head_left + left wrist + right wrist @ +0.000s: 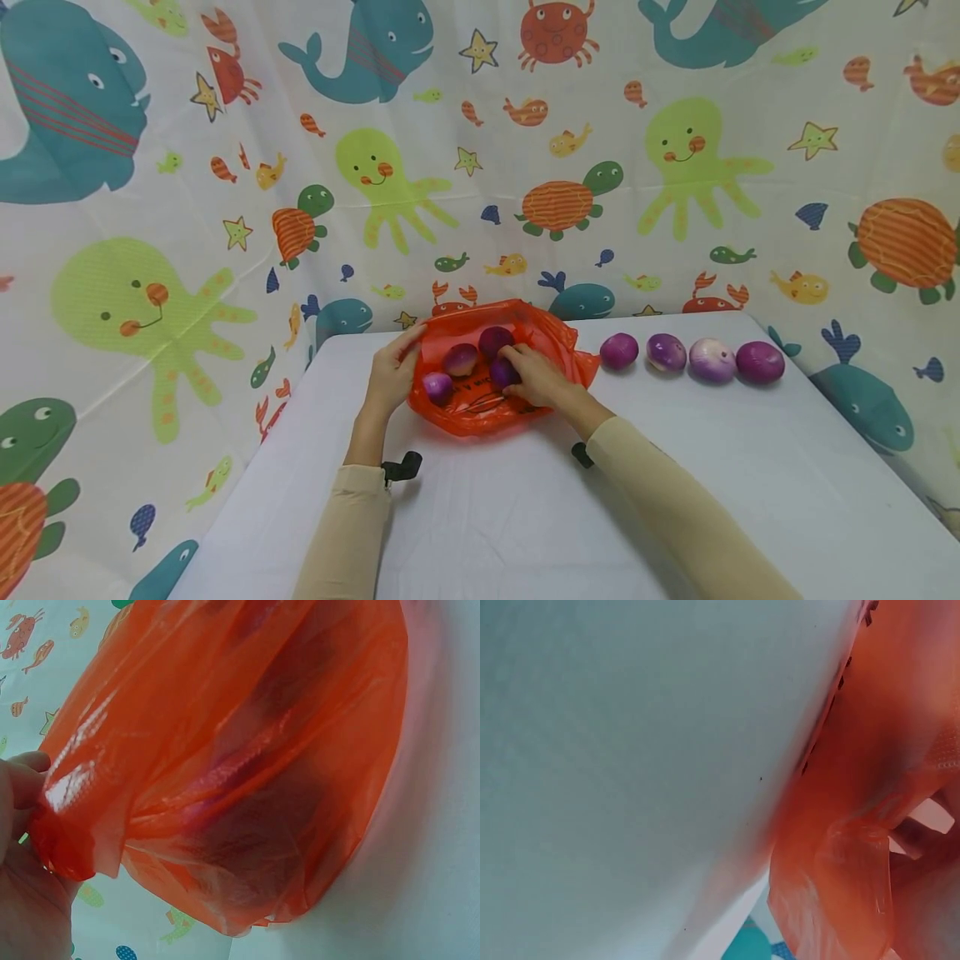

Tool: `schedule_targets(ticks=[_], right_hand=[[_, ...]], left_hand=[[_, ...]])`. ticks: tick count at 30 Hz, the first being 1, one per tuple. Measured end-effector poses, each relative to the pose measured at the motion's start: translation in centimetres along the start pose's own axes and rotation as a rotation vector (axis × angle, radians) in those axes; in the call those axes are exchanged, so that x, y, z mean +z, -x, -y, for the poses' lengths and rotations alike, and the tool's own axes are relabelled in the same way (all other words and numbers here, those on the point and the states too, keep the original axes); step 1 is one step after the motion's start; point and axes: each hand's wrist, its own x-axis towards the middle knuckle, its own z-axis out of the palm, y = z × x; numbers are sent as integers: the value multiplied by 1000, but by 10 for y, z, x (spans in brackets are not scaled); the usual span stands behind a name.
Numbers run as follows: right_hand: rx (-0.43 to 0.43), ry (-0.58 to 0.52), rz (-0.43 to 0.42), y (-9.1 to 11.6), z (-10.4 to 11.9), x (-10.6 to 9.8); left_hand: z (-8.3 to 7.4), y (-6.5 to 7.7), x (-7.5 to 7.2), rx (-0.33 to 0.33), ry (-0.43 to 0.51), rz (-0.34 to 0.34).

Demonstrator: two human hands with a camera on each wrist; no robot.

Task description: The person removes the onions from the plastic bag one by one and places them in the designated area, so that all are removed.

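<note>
On the white table (480, 517) lies a translucent orange-red plastic bag (457, 423). The left hand (392, 373) pinches its left rim; the right hand (538, 379), fingers curled, seems to grip a round dark-purple onion (502, 377) inside, near three others.

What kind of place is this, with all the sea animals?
Maybe a little indoor filming corner: a sea-animal curtain hangs around a white table, and a small black wrist gadget could be a camera.
</note>
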Motion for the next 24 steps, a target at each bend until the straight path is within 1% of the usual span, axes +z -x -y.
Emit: schedule_targets(ticks=[5,9,15,19,24], right_hand=[[-5,1,-5,0,1,1],[-22,10,-30,1,4,0],[-79,27,-90,4,11,-7],[-96,34,-137,9,14,-10],[-111,-6,-228,19,22,-12]], left_hand=[[-1,0,0,1,5,-2],[-1,0,0,-3,9,0],[-2,-1,0,-10,10,-1],[-2,0,0,-18,9,-1],[-1,0,0,0,1,-4]])
